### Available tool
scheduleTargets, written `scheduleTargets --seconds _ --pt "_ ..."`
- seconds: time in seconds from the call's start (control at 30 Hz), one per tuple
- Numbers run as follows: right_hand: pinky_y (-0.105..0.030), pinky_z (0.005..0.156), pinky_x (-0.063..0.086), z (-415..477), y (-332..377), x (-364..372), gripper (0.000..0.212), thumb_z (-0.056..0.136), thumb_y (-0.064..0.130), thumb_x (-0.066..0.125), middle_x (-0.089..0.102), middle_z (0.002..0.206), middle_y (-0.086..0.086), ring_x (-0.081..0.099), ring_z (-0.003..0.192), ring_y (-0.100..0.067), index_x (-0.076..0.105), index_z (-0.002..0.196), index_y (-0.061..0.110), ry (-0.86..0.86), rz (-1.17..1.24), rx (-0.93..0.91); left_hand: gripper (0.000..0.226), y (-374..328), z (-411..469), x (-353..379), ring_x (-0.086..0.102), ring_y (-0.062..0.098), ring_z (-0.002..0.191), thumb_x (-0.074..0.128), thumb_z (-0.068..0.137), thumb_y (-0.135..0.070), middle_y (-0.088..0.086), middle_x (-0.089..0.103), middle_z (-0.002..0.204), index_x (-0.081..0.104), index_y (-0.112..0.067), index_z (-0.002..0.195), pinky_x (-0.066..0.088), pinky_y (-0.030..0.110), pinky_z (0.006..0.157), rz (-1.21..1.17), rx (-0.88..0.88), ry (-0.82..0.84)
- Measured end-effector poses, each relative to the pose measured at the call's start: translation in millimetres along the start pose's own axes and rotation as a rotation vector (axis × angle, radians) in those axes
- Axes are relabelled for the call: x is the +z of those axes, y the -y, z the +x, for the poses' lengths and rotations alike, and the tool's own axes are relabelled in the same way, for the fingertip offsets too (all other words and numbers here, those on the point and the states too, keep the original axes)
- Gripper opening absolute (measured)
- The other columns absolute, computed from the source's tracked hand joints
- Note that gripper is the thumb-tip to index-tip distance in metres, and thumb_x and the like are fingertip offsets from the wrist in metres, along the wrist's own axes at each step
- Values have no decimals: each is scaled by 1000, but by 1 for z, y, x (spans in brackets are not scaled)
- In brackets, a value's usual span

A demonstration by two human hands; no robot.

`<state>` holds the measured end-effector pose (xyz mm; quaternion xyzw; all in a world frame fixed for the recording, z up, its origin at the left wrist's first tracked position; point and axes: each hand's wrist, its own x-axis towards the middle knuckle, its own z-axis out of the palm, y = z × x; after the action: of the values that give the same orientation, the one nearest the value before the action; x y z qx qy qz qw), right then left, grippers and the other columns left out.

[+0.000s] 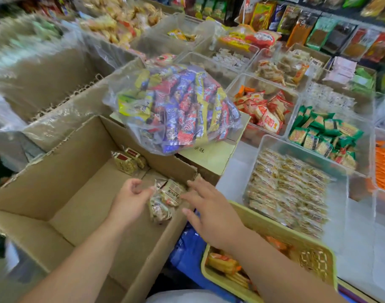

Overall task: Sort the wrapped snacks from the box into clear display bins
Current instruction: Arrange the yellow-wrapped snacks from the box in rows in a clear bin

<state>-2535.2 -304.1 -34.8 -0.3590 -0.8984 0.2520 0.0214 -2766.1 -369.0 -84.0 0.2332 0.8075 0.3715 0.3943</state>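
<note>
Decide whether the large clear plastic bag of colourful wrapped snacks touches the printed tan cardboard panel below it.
Touching: the head view shows the bag lying on the panel with no gap.

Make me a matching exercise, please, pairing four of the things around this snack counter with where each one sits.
Things:
1. big clear bag of mixed snacks
2. green-wrapped snacks
3. yellow basket
4. pile of pale wrapped snacks

Places:
A. in the open cardboard box, between the left hand and right hand
B. lower right, nearest the person
C. on a printed carton beyond the open box
D. in a clear bin on the right

Pairs: 1-C, 2-D, 3-B, 4-A.
</note>
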Motion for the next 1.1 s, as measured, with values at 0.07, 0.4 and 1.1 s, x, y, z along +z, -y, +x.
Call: scheduleTargets --seconds 0.07,0.4,1.1 --pt "-44 126 16 5 2 9 46 104 48 44 21 167 8 3 157 -19 45 149 37 61 -20 37 65 13 27 4 56 21 112 77 88 -46 5 57 137 49 -24 142 44 38 94 62 -63 47" --pt "-27 110 38 13 7 20 35 102 47 52 22 159 27 37 142 -5 56 137 46 63 86 171 111 39 95 55 61 39 123 84 64 -67 19 59 142 45 -5 147 52 47 102 145 -248 131" --pt "-27 106 42 14 11 21 31 101 47 54 11 155 42 37 138 3 55 133 50 77 145 218 106 21 86 43 59 39 124 94 72 -26 22 54 146 33 -9 157 58 49 90 -161 -415 416"
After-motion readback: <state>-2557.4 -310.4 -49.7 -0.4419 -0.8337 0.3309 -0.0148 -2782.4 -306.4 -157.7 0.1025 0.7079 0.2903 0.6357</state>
